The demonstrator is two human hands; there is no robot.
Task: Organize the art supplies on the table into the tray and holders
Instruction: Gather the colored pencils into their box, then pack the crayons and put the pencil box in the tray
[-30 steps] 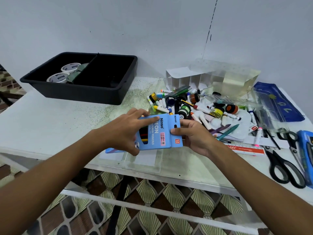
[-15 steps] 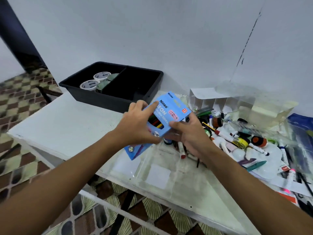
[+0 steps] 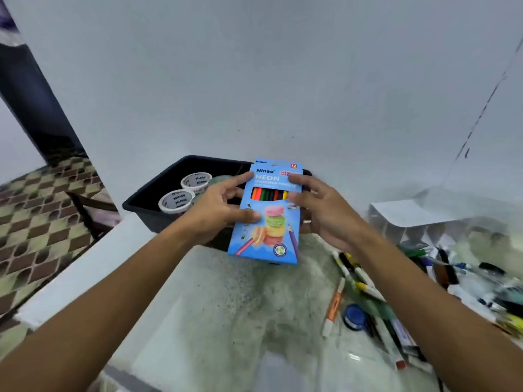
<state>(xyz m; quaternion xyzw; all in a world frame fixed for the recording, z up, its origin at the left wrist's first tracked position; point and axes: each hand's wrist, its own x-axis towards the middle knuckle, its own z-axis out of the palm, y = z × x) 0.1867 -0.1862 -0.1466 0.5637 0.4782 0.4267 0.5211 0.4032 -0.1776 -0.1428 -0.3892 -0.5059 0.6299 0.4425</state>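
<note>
Head view, looking down over a speckled white table: I hold a flat cardboard box of coloured pencils upright between both hands, its top edge over the black plastic tray at the far side. The box is pale blue and glossy, printed "Ninso NEON", with a clear window showing a row of pencil shafts — orange, green, black, red, yellow — and a stack of pastel macarons pictured beneath.

My left hand grips the box's left edge, thumb pressed across the front near the macarons, fingers curled along the upper side. My right hand meets the right edge with thumb and fingertips pinching near the window, the other fingers loosely spread behind; I cannot tell how far they wrap around the back.

The tray is rectangular with rounded corners and matte walls. In its left part stand two white rolls of tape, cylindrical, with "Ninso" printed on the inner ring; a greenish round thing beside them is too blurred to name.

To the right, well apart from the box, a loose scatter of markers lies on the table — slim white barrels with coloured caps, an orange one among them — next to a small round blue lid. Behind these stands a white divided holder with thin, straight partition walls, blurred.
</note>
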